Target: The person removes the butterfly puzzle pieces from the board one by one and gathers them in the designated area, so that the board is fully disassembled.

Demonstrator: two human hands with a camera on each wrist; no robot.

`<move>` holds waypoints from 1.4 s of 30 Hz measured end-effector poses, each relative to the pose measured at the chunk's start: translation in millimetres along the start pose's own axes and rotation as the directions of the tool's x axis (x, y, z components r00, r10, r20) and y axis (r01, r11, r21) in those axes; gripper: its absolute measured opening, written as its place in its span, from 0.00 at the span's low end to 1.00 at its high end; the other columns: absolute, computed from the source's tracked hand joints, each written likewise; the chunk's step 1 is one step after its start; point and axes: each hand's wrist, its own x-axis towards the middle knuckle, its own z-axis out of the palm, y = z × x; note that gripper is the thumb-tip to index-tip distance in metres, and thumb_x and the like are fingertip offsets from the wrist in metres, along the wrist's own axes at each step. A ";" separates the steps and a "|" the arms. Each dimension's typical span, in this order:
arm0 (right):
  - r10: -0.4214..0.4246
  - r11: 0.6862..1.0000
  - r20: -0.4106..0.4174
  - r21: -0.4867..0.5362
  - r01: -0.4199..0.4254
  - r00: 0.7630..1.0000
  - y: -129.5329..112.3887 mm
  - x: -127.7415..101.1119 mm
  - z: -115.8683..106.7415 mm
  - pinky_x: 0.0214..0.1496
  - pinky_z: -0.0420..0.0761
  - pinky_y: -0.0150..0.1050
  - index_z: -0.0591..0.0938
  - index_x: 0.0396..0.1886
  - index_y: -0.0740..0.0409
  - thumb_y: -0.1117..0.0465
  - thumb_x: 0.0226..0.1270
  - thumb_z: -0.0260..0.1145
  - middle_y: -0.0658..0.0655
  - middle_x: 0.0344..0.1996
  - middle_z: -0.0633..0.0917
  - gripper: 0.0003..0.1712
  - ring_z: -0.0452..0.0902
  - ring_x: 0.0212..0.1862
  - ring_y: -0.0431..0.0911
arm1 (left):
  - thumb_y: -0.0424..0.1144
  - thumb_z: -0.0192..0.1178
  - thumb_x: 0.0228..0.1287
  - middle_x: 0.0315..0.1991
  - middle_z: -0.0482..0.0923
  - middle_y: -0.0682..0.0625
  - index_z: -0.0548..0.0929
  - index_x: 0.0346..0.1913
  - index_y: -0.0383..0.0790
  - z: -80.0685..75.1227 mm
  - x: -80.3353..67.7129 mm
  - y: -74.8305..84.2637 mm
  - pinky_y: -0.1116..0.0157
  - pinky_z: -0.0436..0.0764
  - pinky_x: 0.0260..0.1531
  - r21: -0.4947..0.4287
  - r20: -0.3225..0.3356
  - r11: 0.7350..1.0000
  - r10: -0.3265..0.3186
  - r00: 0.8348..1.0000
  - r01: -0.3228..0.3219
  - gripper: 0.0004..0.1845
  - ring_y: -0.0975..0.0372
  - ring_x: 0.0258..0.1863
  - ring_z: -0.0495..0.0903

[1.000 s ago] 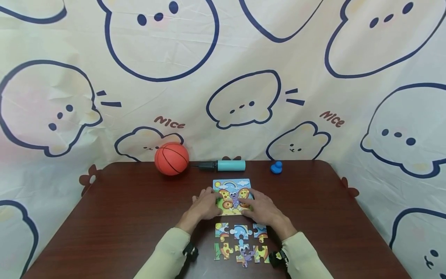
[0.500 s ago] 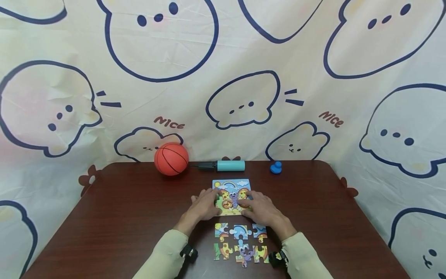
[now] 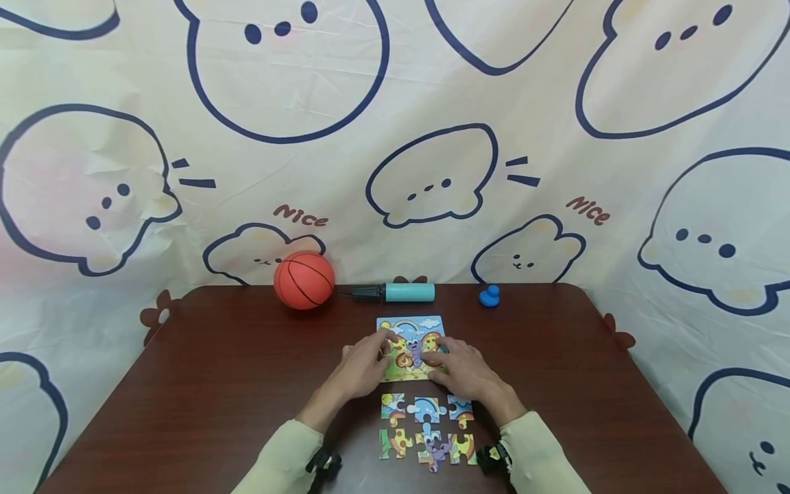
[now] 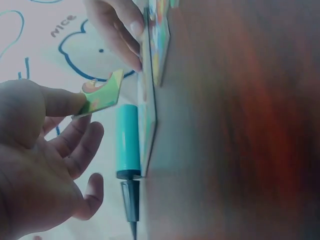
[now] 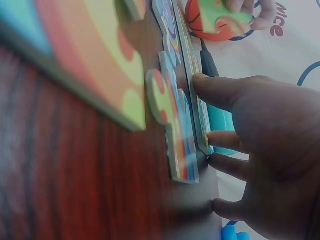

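Note:
Between thumb and fingertips my left hand (image 3: 363, 363) pinches a green jigsaw piece (image 4: 104, 96), lifted off the table in the left wrist view. It hovers by the left side of the square butterfly puzzle (image 3: 410, 328), which lies flat. On that puzzle's right side, my right hand (image 3: 468, 370) rests its thumb and fingertips; the right wrist view shows the thumb (image 5: 215, 89) touching the surface. Nearer to me lie several loose jigsaw pieces in two rows, among them a rainbow piece (image 3: 426, 409) and a purple piece (image 3: 436, 447).
Along the back of the brown table (image 3: 247, 384) stand an orange basketball (image 3: 304, 280), a teal hand pump (image 3: 410, 293) with a black nozzle, and a small blue duck (image 3: 489, 296). A patterned cloth (image 3: 345, 185) hangs behind.
My left hand has risen from the puzzle's left side, and the green jigsaw piece now shows in its pinch. Its forearm has shifted slightly left. My right hand stays in place.

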 end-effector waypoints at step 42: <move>0.090 0.996 0.000 -0.011 -0.090 0.996 -0.5 -0.6 -1.5 0.67 0.56 0.67 0.74 0.65 0.34 0.43 0.68 0.61 0.56 0.73 0.62 0.26 0.56 0.73 0.58 | 0.40 0.69 0.51 0.22 0.69 0.73 0.82 0.33 0.62 6.1 -105.4 29.5 0.65 0.56 0.38 0.141 0.353 0.947 0.225 0.908 -0.289 0.10 0.78 0.29 0.67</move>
